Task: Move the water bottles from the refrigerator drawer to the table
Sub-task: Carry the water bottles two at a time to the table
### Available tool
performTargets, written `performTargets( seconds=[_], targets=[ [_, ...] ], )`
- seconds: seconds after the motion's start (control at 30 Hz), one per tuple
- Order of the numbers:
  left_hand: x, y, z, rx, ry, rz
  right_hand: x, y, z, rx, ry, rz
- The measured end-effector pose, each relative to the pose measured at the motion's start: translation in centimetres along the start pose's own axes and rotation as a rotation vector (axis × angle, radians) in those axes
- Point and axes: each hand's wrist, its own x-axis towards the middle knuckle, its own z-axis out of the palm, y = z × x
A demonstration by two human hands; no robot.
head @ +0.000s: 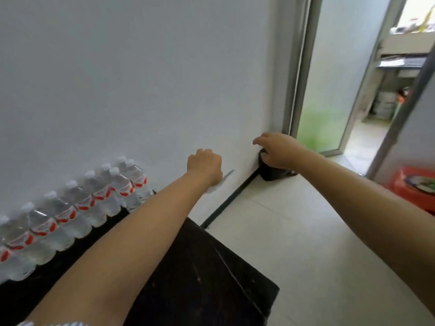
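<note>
Several clear water bottles [70, 208] with white caps and red-and-white labels stand in a row along the white wall, on the dark table [193, 278]. My left hand [204, 167] is closed in a fist just past the right end of the row. A pale, clear, blurred shape [222, 181] sticks out under it and looks like a water bottle. My right hand [275, 149] hovers farther right, near the wall corner, with its fingers loosely bent and nothing in them. No refrigerator drawer is in view.
A black bin-like object [273, 172] sits on the floor in the corner under my right hand. A doorway [329, 90] opens to the right. A red stool [419, 187] stands at the right edge. Light floor tiles [306, 231] lie beyond the table.
</note>
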Motion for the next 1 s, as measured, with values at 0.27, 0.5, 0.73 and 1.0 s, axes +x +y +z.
performTargets(
  seconds=[0.27,0.5,0.73,1.0],
  targets=[
    [1.3,21.5,-4.2,-0.178,-0.019,0.34,-15.7,15.8,-2.5,0.026,0.037,0.416],
    [-0.3,42.6,-8.9,-0.106,-0.023,0.651,-30.3,29.8,-3.2,0.045,0.017,0.719],
    [-1.7,62.6,-12.3,-0.183,-0.041,0.777,-44.6,44.5,-4.9,0.025,-0.04,0.887],
    [-1.6,80.3,-15.0,-0.158,-0.04,0.922,-57.1,57.6,-5.7,0.075,-0.079,1.095]
  ],
)
